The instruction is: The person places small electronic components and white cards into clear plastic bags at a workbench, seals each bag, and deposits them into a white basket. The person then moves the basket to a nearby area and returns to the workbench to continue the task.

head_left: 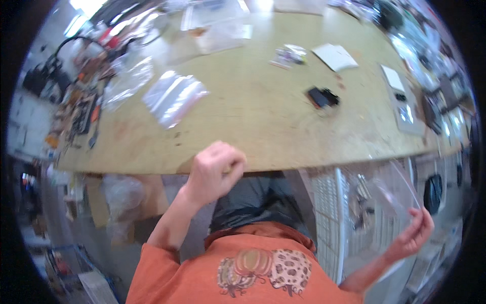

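Observation:
My left hand [215, 169] is closed in a loose fist just over the table's near edge. Its curled fingers hide whatever it holds, if anything. Off to the right, past the table edge, my right hand [412, 234] pinches the rim of a clear plastic bag [392, 192], which hangs thin and see-through beside the fingers. On the tabletop beyond my left hand lies a stack of clear zip bags [174, 99]. A small black device [322, 97] with what looks like a cable rests farther right.
The wooden table [243, 121] spans the view. At its far right are a white card stack [335, 57], a small filled plastic bag [289, 55] and a grey tray-like item [409, 119]. Tools and clutter [86, 114] crowd the left edge. A white rack [328, 218] stands below at right.

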